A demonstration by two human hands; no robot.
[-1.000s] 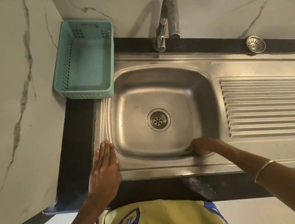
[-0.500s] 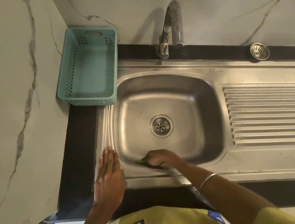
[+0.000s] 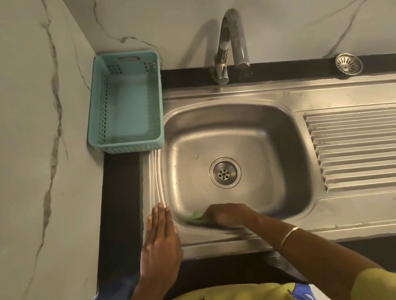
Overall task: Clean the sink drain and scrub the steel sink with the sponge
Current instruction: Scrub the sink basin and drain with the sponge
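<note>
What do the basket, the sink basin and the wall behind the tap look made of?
Basket: moulded plastic, matte teal, with punched slots in its walls. Sink basin: brushed steel, grey with soft reflections. Wall: probably marble or a marble-look tile or panel, pale with dark veins; the picture can't tell which.

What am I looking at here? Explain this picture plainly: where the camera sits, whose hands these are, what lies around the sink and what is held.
No machine: a person wears the camera on the head, looking down at their own arms. The left hand lies flat and open on the rim of the steel sink. The right hand presses a green sponge against the near wall of the basin. The drain sits in the middle, uncovered; its strainer lies on the black counter behind the ribbed draining board. A teal basket stands in the corner, beside the tap.
</note>
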